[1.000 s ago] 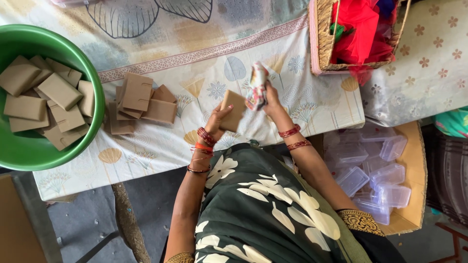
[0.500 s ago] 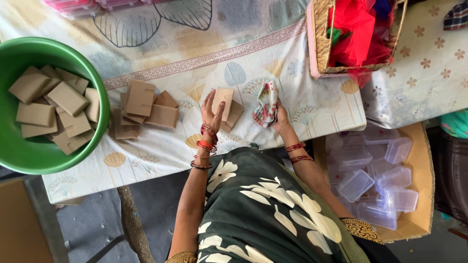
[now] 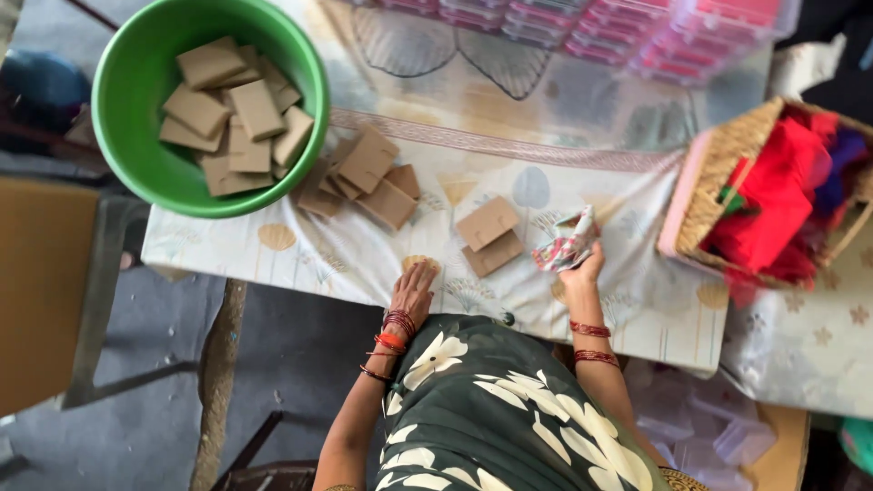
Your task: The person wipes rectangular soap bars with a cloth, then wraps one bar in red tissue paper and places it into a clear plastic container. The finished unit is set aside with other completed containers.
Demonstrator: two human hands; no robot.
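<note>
The left hand (image 3: 412, 289) lies flat and open on the patterned cloth (image 3: 300, 259) that covers the bench, close to its near edge, fingers stretched and holding nothing. The right hand (image 3: 582, 271) is closed around a crumpled patterned rag (image 3: 566, 244), gripping it just above the cloth, a little in from the near edge and toward the right end of the bench. Between the two hands, slightly farther in, two brown card pieces (image 3: 491, 236) lie stacked and askew on the cloth; the rag sits just beside the right end of them, and it may be touching the lower one, though the view does not settle that. A loose heap of more brown cards (image 3: 364, 177) lies toward the left, against the side of a green basin (image 3: 155, 173) that overhangs the bench's left end and holds many more of the same cards. At the right end stands a woven basket (image 3: 705, 214) filled with red cloth. Along the far edge runs a row of clear plastic boxes (image 3: 637, 36) with pink contents.
</note>
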